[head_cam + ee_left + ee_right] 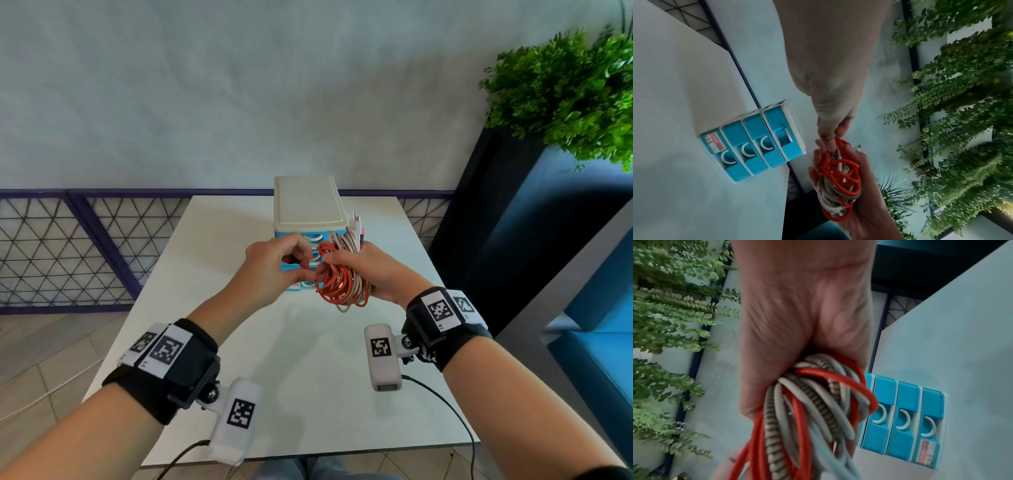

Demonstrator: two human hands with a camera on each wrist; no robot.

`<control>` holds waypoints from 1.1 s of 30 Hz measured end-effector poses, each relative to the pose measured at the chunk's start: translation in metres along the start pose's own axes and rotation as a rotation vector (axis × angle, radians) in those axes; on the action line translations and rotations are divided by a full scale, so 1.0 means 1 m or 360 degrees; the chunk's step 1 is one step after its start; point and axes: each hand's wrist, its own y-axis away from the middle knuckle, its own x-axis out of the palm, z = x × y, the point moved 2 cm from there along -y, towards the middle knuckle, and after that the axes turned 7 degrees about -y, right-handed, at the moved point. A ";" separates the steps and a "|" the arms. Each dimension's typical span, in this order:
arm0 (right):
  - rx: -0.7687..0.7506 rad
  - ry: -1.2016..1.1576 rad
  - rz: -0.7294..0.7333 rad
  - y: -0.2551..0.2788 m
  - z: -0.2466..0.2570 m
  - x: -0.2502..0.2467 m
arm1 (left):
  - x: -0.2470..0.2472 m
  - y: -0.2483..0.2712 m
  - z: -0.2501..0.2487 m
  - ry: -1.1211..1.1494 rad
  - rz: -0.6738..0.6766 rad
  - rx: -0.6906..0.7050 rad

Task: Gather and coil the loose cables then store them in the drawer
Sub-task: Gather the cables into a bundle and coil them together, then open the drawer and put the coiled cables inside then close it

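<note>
One white table (212,260) fills the middle of the room, pushed up to a pale wall (239,85) with a purple lattice railing (68,246) along its base; a tiled floor (44,349) lies to the left, and a leafy green plant (568,92) tops a dark planter on the right. At the table's far end stands a small drawer unit (306,205) with a cream top and blue drawer fronts, all of them closed.

The cable bundle (342,277) is held in the air just in front of the unit: red loops, a brown-and-white braided cord and pale grey leads wound together, with plug ends sticking up at the top. The right hand (373,270) has its fingers curled around the coils. The left hand (274,267) pinches a red strand at the bundle's left side.
</note>
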 end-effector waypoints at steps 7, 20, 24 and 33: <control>0.0068 -0.0068 0.0276 0.005 -0.001 0.015 | 0.010 0.008 -0.003 0.0144 -0.0141 0.0030; -0.0018 0.0358 -0.0078 -0.010 -0.015 0.018 | 0.012 0.010 0.011 0.0115 0.0085 0.0140; 0.0155 0.0332 0.0083 -0.007 -0.007 0.014 | -0.001 0.012 0.009 -0.0640 0.0273 0.0480; 0.0412 0.0564 0.0543 0.003 -0.003 0.032 | 0.018 0.011 0.004 -0.1686 0.0001 0.1179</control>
